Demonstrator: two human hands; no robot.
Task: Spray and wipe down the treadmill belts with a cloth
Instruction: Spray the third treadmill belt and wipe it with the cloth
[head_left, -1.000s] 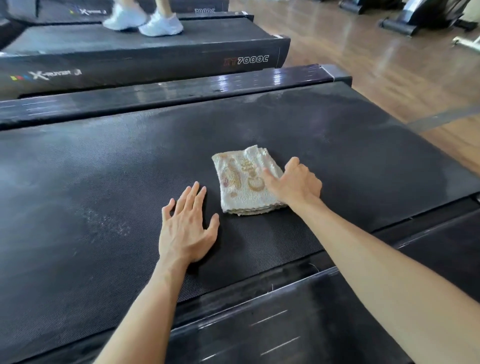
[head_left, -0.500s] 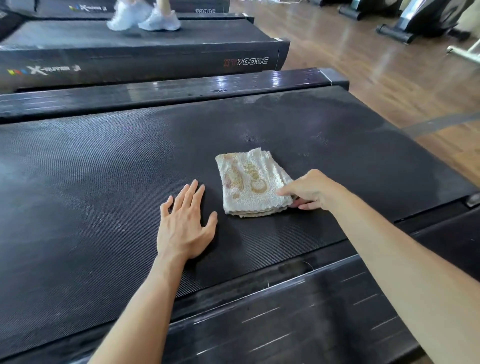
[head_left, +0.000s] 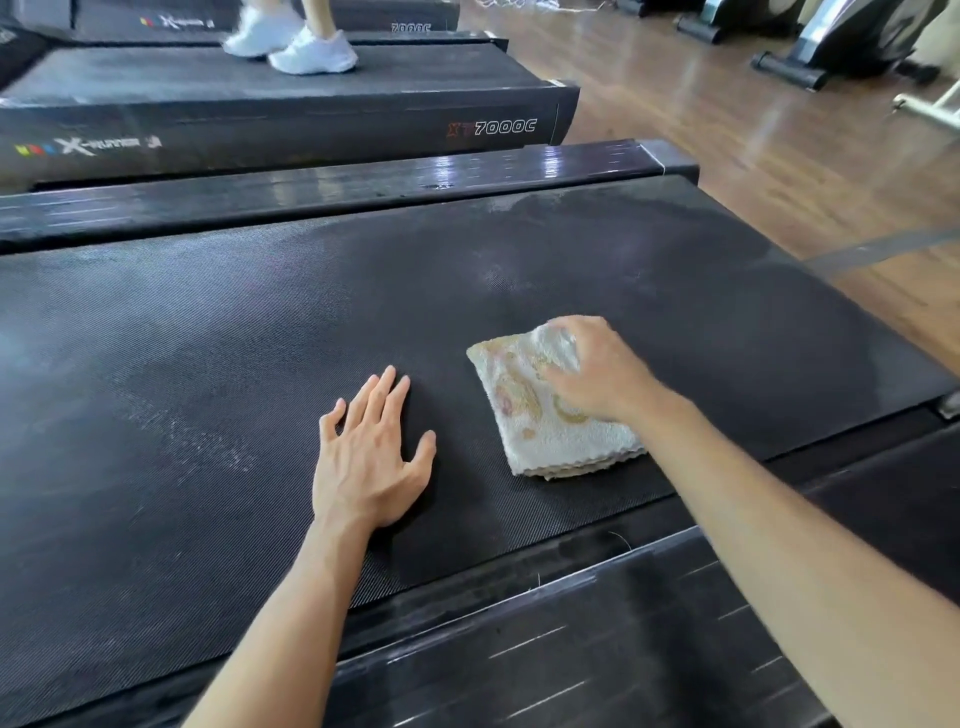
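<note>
Two hands are working the belt (head_left: 208, 364): the right hand (head_left: 597, 371) is pressing on the folded cloth (head_left: 540, 426), fingers curled over its far end; the left hand (head_left: 366, 457) is lying flat, just beside it.

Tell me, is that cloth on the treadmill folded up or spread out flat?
Folded. The cloth lies on the belt as a compact rectangle, with stacked layers showing along its near edge. The right hand rests on it.
</note>
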